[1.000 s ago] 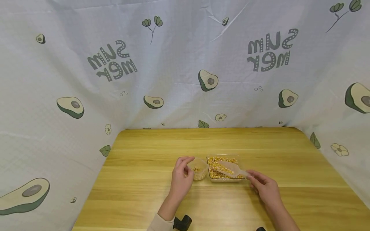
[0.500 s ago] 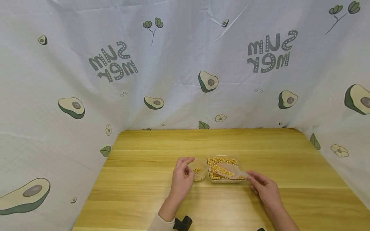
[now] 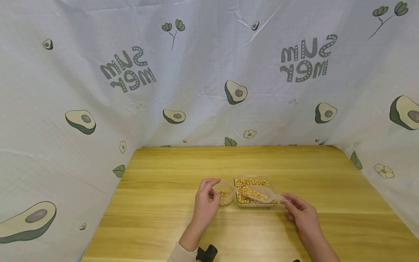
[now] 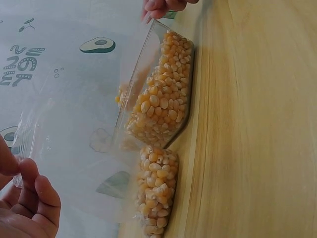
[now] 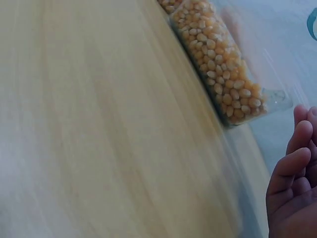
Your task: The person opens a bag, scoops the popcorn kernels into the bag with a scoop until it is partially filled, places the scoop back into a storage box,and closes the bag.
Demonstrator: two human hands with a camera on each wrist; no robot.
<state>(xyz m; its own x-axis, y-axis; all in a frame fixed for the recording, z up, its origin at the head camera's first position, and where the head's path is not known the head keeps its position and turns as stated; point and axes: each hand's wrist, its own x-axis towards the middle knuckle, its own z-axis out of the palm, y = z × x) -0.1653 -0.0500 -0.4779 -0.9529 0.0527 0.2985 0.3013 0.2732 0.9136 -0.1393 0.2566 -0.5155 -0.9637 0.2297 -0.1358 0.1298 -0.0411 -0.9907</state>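
In the head view my left hand [image 3: 206, 205] pinches the rim of a clear plastic bag [image 3: 230, 186], which stands upright on the table with corn kernels [image 4: 157, 186] at its bottom. My right hand [image 3: 304, 214] grips the handle of a translucent scoop [image 3: 269, 193] between thumb and fingers. Corn kernels lie in the scoop, which is held over a clear rectangular container [image 3: 256, 205] of corn. In the left wrist view the bag's wrinkled edge shows between the left thumb and finger. The right wrist view has the right hand [image 5: 297, 183] beside the container's end.
The wooden table [image 3: 163, 218] carries the bag and the container side by side, nearly touching. A white cloth [image 3: 203, 65] printed with avocados hangs behind and at both sides. A black wrist mount [image 3: 207, 253] shows at the left forearm.
The scoop has shifted slightly and tilted a little over the container, its kernels settling. The right hand has moved slightly with it. The left hand and bag stay in place.
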